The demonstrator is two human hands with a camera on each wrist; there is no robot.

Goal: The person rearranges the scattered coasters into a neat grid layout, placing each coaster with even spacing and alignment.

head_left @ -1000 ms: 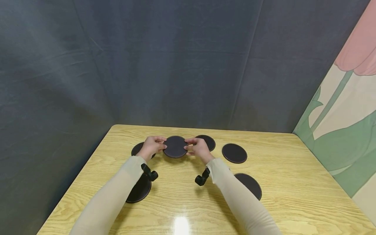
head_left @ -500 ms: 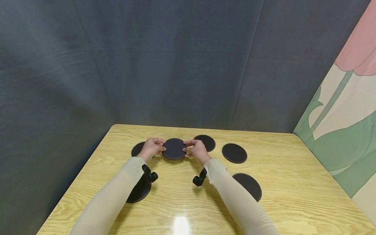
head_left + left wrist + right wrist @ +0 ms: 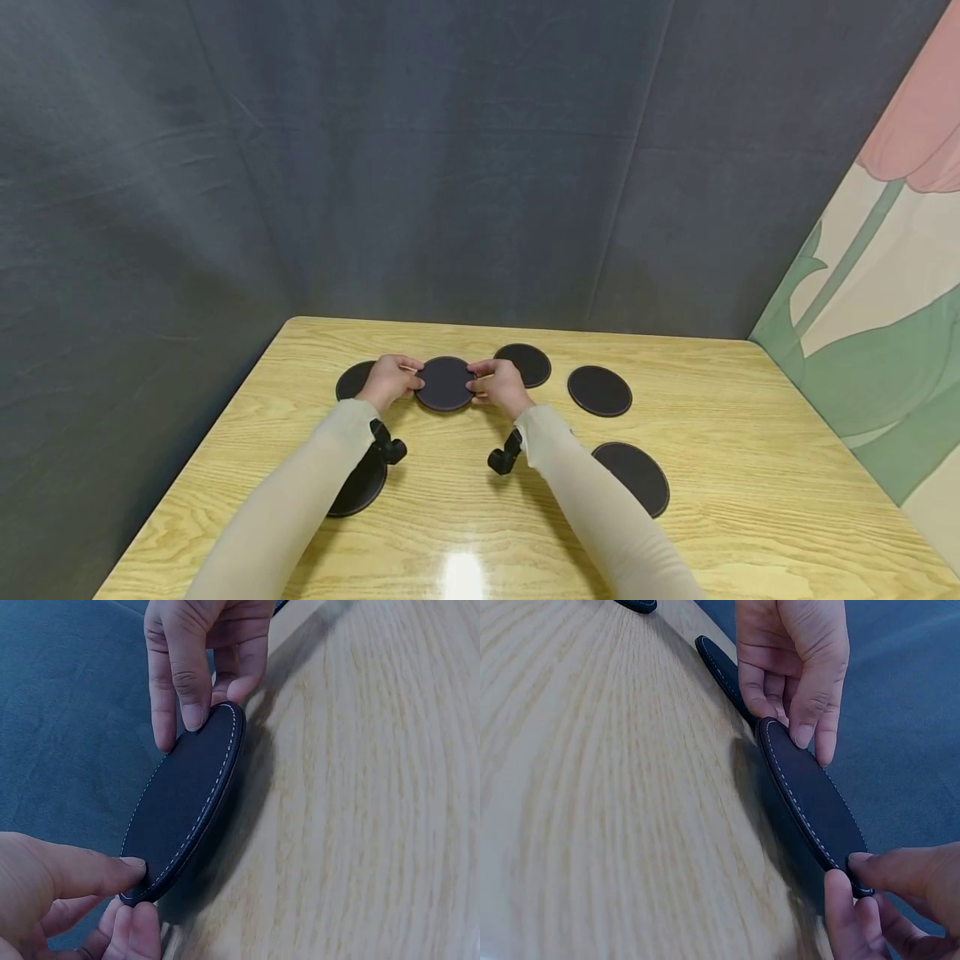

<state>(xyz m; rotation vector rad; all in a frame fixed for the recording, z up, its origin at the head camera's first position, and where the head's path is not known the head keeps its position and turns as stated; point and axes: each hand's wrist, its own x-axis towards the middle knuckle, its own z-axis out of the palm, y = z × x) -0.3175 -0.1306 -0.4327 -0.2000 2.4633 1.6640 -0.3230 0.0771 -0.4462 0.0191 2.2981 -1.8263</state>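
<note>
A round black coaster (image 3: 445, 384) with pale edge stitching is held between my two hands near the back of the table. My left hand (image 3: 387, 382) pinches its left rim, thumb on top and fingers beneath. The right hand (image 3: 501, 388) grips the opposite rim the same way. In the left wrist view the coaster (image 3: 180, 799) hangs a little above the wood, with its shadow below. The right wrist view shows the stitched edge of the coaster (image 3: 810, 799) as well. Another black coaster (image 3: 351, 381) lies partly hidden behind my left hand.
More black coasters lie on the wooden table (image 3: 465, 483): one at the back (image 3: 523, 365), one to its right (image 3: 600, 391), a front right coaster (image 3: 633, 477) and a front left coaster (image 3: 362, 487), both partly covered by my sleeves. A dark curtain (image 3: 450, 167) hangs behind the table.
The held coaster has come slightly left and nearer to me, lower over the table. My right hand moved left with it, uncovering more of the back coaster.
</note>
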